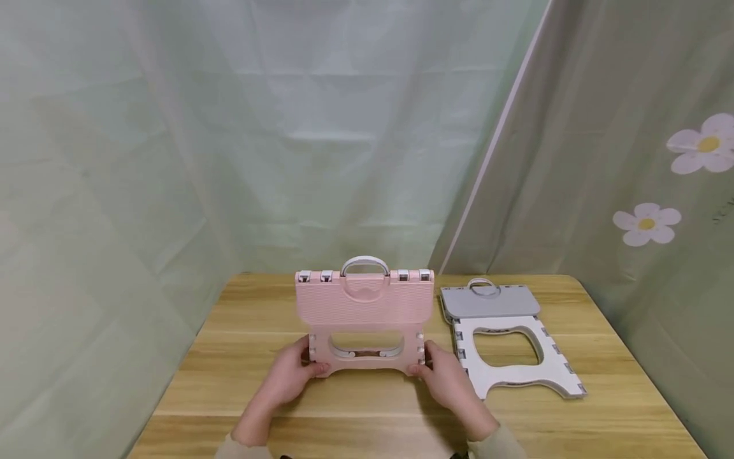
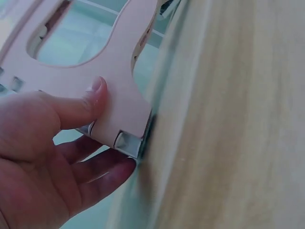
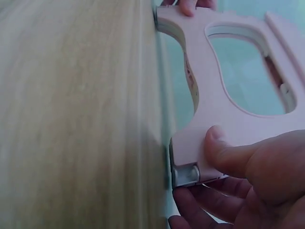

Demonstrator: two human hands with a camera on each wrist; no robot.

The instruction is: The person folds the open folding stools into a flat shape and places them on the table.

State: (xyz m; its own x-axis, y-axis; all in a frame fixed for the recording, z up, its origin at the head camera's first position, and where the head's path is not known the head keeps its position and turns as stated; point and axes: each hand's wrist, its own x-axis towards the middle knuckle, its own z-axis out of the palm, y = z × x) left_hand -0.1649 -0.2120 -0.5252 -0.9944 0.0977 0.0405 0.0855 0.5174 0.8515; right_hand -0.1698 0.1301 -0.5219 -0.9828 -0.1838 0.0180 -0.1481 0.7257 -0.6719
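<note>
A pink folding stool point(image 1: 364, 303), folded flat with its white carrying handle point(image 1: 365, 260) at the top, stands upright over the table. My left hand point(image 1: 289, 374) grips its lower left corner. In the left wrist view, the thumb point(image 2: 78, 107) presses the front of the pink leg panel point(image 2: 121, 90) and the fingers lie behind the edge. At the lower right corner my right hand point(image 1: 446, 377) holds the stool the same way. In the right wrist view its thumb point(image 3: 224, 152) lies on the front face, close to a grey hinge point(image 3: 186, 175).
A grey and white folding stool point(image 1: 510, 373), also folded, lies to the right of the pink one on the wooden table point(image 1: 241, 357). Pale green curtains point(image 1: 332, 140) hang behind the table and along both sides, with printed flowers point(image 1: 647, 224) on the right.
</note>
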